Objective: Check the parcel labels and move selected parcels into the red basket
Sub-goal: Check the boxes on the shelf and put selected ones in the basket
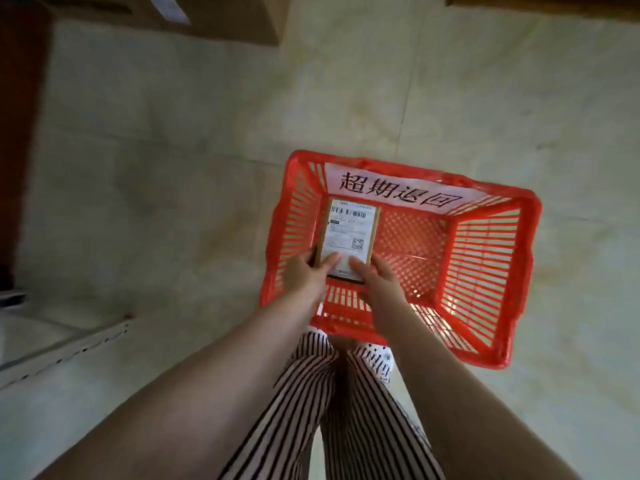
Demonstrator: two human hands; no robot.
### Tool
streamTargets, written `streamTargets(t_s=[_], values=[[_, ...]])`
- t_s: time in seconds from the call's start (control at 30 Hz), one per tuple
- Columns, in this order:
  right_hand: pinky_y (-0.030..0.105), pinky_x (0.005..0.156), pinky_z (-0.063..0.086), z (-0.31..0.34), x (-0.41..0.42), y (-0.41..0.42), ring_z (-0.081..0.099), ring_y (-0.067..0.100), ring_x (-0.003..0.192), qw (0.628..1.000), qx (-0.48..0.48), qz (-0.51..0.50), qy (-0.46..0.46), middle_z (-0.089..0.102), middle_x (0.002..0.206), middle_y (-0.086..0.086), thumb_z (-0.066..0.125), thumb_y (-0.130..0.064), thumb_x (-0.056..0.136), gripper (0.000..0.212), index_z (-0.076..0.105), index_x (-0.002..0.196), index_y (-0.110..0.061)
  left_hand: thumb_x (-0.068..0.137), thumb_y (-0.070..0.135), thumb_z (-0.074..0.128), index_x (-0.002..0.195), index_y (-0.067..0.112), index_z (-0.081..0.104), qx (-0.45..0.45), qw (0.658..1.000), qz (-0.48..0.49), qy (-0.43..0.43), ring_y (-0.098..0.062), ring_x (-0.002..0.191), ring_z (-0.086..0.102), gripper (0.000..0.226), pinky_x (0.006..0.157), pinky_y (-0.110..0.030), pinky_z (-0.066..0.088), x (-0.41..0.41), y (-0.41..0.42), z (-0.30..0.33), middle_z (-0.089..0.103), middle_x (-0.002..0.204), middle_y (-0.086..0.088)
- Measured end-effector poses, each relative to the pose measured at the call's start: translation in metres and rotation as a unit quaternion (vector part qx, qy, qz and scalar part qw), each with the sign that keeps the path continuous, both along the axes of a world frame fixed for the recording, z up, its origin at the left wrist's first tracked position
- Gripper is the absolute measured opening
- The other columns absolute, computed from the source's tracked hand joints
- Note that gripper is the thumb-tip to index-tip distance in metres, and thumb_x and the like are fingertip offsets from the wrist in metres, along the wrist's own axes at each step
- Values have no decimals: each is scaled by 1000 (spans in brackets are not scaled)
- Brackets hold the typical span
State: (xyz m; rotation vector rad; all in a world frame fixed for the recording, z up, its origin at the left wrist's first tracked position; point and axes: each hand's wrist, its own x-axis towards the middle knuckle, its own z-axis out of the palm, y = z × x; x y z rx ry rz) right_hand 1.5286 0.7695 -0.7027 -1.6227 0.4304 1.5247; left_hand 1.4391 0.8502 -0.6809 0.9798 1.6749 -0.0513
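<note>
A red plastic basket (485, 258) stands on the pale floor in front of my feet, with a white paper sign (398, 190) in black characters along its far rim. Inside its left half is a small brown parcel (349, 230) with a white shipping label facing up. My left hand (304, 271) grips the parcel's near left corner, thumb on the label. My right hand (377, 275) grips its near right corner, thumb also on the label. I cannot tell whether the parcel touches the basket's bottom.
Large cardboard boxes (221, 19) stand on the floor at the far left, another brown edge (540, 1) at the far right. A dark red upright (20, 133) runs along the left edge, with a white metal rail (62, 351) below it. Striped trousers cover my legs.
</note>
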Motion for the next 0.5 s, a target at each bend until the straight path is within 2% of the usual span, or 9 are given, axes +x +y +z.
streamTargets(t_s=[0.1,0.17,0.3,0.37,0.5], values=[[52,85,59,-67,-2,8,74,33,92,995,-9,77,-58,75,108,8,69,-35,89,48,58,134,-24,88,37,67,119,20,67,-1,1000,13,11,-16,83,66,35,73,-27,49,1,2,-70,71,107,3],[45,81,61,-98,0,16,73,29,94,991,-12,105,-87,73,112,5,65,-37,92,44,58,132,-23,91,36,64,122,18,65,6,1000,3,11,-17,90,66,37,74,-25,47,4,7,-104,71,114,-1],[25,75,55,-149,1,32,66,10,87,985,9,118,-123,70,110,-2,60,-27,96,33,61,129,-19,92,33,64,124,12,64,41,999,-4,35,-25,108,65,38,89,-26,47,8,17,-156,69,118,-7],[18,70,49,-172,-1,39,64,8,86,983,15,121,-134,69,110,1,60,-23,97,32,61,129,-18,91,29,64,124,11,64,45,998,13,33,-26,108,65,37,88,-26,47,10,22,-180,69,118,-8],[34,91,53,-190,-6,42,65,20,105,981,10,126,-146,68,111,0,60,-23,96,37,57,133,-19,93,24,63,127,9,62,33,998,41,29,-26,109,65,37,82,-21,45,13,26,-193,68,120,-10]])
